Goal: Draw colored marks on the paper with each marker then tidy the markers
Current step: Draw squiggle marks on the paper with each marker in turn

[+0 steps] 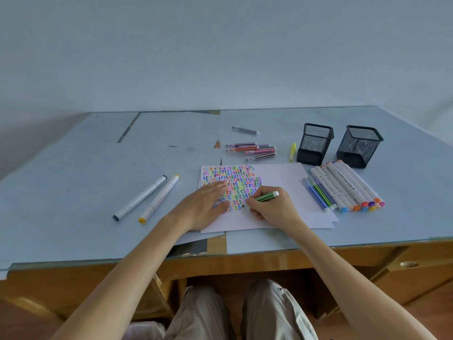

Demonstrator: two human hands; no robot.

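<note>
The right hand [272, 207] has its grip closed around a green marker [266, 196], with the tip down on the paper [289, 182] near the front edge of the tabletop [73, 192], while the left hand [204, 204] lies flat with straight fingers on the paper's left side, over the colored squiggles. A row of markers [348, 190] lies along the paper's right edge, and two white markers [147, 198] lie toward the left side of the tabletop. More thin pens [252, 149] and two black mesh cups [338, 144] sit behind the paper, toward the back right.
</note>
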